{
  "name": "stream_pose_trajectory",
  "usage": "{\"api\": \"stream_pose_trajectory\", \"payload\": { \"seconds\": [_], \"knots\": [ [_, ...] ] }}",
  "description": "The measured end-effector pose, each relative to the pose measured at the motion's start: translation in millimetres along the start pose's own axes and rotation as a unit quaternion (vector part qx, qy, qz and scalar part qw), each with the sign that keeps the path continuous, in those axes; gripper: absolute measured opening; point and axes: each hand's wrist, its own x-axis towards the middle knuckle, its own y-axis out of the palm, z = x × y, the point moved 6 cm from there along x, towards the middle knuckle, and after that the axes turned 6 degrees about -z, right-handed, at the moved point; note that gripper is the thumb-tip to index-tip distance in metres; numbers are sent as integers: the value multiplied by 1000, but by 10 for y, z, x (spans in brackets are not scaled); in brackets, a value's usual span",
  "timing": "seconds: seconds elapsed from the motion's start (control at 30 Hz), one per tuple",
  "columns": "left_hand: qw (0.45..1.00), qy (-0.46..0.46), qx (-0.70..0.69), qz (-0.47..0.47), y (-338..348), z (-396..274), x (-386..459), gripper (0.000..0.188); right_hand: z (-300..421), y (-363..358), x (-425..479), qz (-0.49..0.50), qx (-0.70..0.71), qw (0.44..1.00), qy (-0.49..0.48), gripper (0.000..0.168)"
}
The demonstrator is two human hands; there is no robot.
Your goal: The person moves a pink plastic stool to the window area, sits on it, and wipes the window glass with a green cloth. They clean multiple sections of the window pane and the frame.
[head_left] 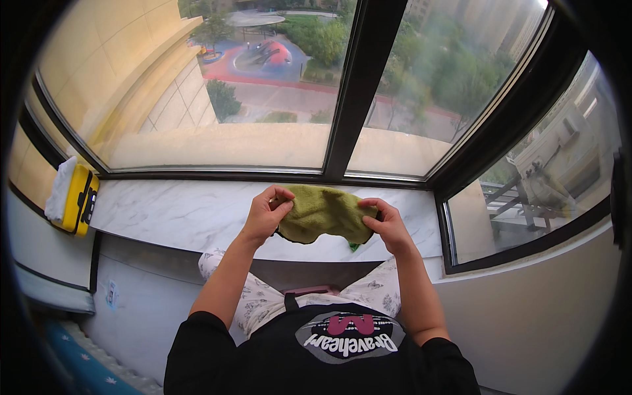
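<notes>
A green plush eye mask [323,212] with dark edging is stretched out between my two hands above the marble-patterned window sill [187,207]. Its lower edge curves up in a notch at the middle. My left hand [266,212] pinches one end between thumb and fingers. At the other end, my right hand [390,224] grips the mask the same way. Just below its right half shows a small bright green piece [353,246], mostly hidden; I cannot tell whether it is attached.
Dark-framed windows [340,98] rise behind the sill and along the right side. On the left, a yellow case [79,200] with black parts stands on the sill's end, a white cloth [61,190] against it. A blue patterned fabric [86,355] lies at lower left.
</notes>
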Motion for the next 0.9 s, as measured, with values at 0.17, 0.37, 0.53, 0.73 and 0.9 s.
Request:
{"api": "stream_pose_trajectory", "payload": {
  "seconds": [0.17,0.37,0.53,0.73,0.9],
  "knots": [
    [910,252,322,-62,-79,-456,149,10,82,-190,91,-106,82,990,-51,16],
    [939,142,312,-3,-120,-481,395,7,239,-368,167,-96,-37,994,-22,15],
    [929,131,345,41,28,-546,484,14,278,-474,181,-73,-77,994,-18,16],
    [908,42,404,98,230,-594,382,23,350,-300,-12,69,-311,947,-34,59],
    [789,84,572,209,416,-535,59,50,380,-151,-239,30,-510,857,-65,46]
  ]
}}
